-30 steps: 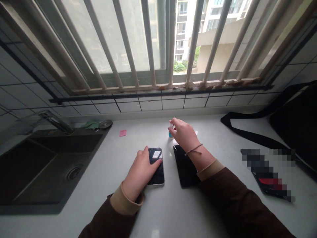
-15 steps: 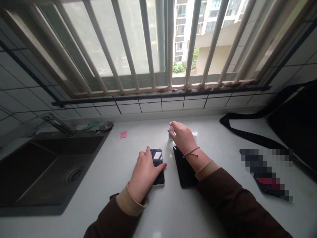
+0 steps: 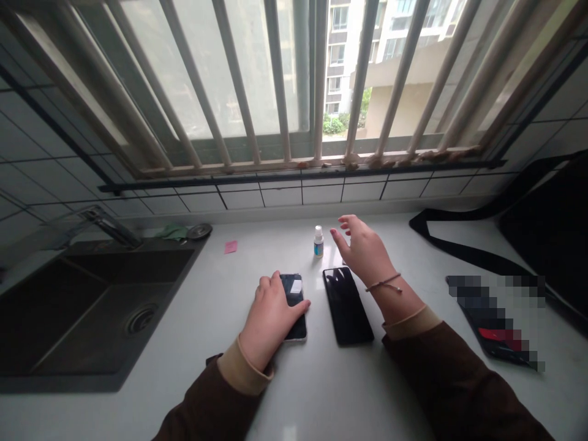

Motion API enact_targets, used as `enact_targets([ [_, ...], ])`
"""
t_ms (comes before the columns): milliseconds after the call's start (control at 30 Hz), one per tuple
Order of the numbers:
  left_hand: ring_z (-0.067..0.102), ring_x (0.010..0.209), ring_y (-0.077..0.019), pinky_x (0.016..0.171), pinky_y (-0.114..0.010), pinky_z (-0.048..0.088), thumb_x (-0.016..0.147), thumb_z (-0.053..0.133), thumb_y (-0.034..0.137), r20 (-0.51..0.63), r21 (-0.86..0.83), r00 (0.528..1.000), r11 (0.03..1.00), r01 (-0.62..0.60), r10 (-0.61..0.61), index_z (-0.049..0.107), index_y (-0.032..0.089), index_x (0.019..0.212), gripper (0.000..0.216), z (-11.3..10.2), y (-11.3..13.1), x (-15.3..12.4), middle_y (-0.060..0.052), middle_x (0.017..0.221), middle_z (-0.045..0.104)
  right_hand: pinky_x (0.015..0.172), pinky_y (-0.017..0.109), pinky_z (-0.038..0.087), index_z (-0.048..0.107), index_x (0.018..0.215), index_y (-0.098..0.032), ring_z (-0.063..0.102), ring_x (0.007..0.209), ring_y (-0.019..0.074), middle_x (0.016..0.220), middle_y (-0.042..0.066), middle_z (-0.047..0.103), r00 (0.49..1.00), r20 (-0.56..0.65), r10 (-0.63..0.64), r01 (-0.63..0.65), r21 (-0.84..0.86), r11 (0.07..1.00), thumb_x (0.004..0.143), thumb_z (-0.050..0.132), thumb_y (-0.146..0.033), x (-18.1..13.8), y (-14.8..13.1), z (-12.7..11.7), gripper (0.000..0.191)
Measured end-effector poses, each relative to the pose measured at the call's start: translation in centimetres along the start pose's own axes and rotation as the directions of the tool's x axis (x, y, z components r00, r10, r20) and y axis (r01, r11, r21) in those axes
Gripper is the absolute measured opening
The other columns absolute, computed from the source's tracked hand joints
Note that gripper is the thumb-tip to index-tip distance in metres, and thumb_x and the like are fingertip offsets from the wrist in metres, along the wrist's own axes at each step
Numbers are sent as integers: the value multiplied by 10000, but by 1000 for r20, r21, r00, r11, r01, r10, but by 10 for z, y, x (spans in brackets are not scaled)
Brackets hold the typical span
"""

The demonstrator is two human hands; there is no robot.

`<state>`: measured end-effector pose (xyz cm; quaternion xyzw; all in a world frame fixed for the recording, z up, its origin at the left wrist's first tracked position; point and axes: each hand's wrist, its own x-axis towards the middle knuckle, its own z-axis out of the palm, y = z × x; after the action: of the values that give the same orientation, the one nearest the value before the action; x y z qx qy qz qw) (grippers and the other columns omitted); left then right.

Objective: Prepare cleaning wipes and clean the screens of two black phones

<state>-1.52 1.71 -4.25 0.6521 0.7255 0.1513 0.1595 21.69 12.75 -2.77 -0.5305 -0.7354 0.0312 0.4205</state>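
My left hand (image 3: pixel 270 318) lies flat on a phone (image 3: pixel 294 293) on the white counter (image 3: pixel 321 380), fingers spread over its lower half; a small white sticker shows on the screen. A second black phone (image 3: pixel 346 305) lies just to the right. My right hand (image 3: pixel 362 248) hovers open beyond that phone, fingers apart, holding nothing. A small white bottle with a blue label (image 3: pixel 318 241) stands upright just left of its fingertips.
A dark sink (image 3: pixel 87 306) with a tap (image 3: pixel 108 223) fills the left. A pink note (image 3: pixel 230 247) lies near it. A black bag with a strap (image 3: pixel 542 226) sits at the right, by a blurred dark item (image 3: pixel 500 318). Barred window behind.
My right hand has let go of the small bottle and moved right, opening; the bottle now stands alone. My left hand slid slightly down the phone.
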Motion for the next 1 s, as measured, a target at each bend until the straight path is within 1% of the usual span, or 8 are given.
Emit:
enact_targets([
  [133, 634, 1200, -371, 1115, -442, 485, 818, 810, 541, 5, -14, 1000, 1000, -2, 3, 615, 152, 1290, 642, -2, -2, 1, -155, 1235, 566, 827, 375, 539, 677, 1146, -180, 728, 935, 272, 1126, 135, 768, 994, 100, 54, -46, -83, 996, 1062, 587, -373, -26, 9, -13, 229],
  [233, 632, 1185, -368, 1109, -443, 490, 816, 806, 544, -1, -28, 1000, 999, -17, 17, 610, 149, 1288, 645, 0, -4, 3, -152, 1217, 557, 898, 373, 528, 692, 1178, -182, 718, 1017, 276, 1159, 125, 763, 971, 231, 57, -25, -143, 989, 1053, 623, -348, -43, 5, -13, 219],
  [333, 633, 1182, -366, 1117, -450, 490, 805, 809, 554, -1, -45, 999, 998, -34, 34, 601, 155, 1308, 675, 2, -6, 5, -146, 1219, 555, 942, 362, 516, 709, 1225, -193, 693, 1111, 282, 1202, 125, 750, 940, 337, 56, 15, -203, 979, 1053, 651, -375, -48, -2, -8, 257],
  [500, 621, 1234, -371, 1128, -442, 481, 805, 801, 578, 22, -40, 998, 997, -66, 66, 605, 164, 1318, 688, 5, -10, 8, -154, 1273, 543, 941, 408, 499, 755, 1219, -183, 656, 1101, 326, 1174, 171, 744, 931, 318, 177, -50, -370, 928, 1086, 581, -378, -43, 4, -5, 294],
  [600, 615, 1254, -376, 1129, -434, 476, 821, 789, 580, 25, -24, 997, 997, -73, 73, 589, 138, 1374, 736, 5, -10, 8, -169, 1297, 537, 913, 419, 502, 771, 1274, -251, 647, 1124, 340, 1211, 162, 736, 918, 340, 203, -59, -390, 919, 1078, 589, -456, -45, 9, -5, 337],
  [700, 614, 1257, -378, 1133, -431, 472, 835, 783, 576, 33, -7, 997, 998, -68, 68, 563, 103, 1440, 799, 5, -9, 8, -181, 1304, 535, 918, 435, 507, 799, 1229, -292, 644, 1164, 349, 1267, 153, 727, 897, 394, 200, -30, -397, 917, 1061, 597, -538, -50, 7, -1, 361],
  [767, 613, 1253, -380, 1136, -433, 470, 845, 781, 565, 38, 4, 997, 998, -69, 68, 559, 86, 1455, 807, 4, -7, 7, -186, 1297, 539, 953, 453, 506, 801, 1209, -253, 635, 1200, 357, 1300, 169, 720, 888, 416, 198, -14, -406, 914, 1061, 583, -565, -54, 3, 3, 409],
  [1000, 603, 1287, -392, 1156, -440, 456, 853, 780, 565, 27, 23, 997, 997, -78, 77, 532, 87, 1508, 848, 5, -7, 6, -196, 1320, 553, 1109, 485, 462, 715, 1346, -104, 577, 1356, 379, 1455, 253, 655, 875, 441, 199, 3, -416, 909, 1085, 548, -528, -52, 3, 13, 525],
])
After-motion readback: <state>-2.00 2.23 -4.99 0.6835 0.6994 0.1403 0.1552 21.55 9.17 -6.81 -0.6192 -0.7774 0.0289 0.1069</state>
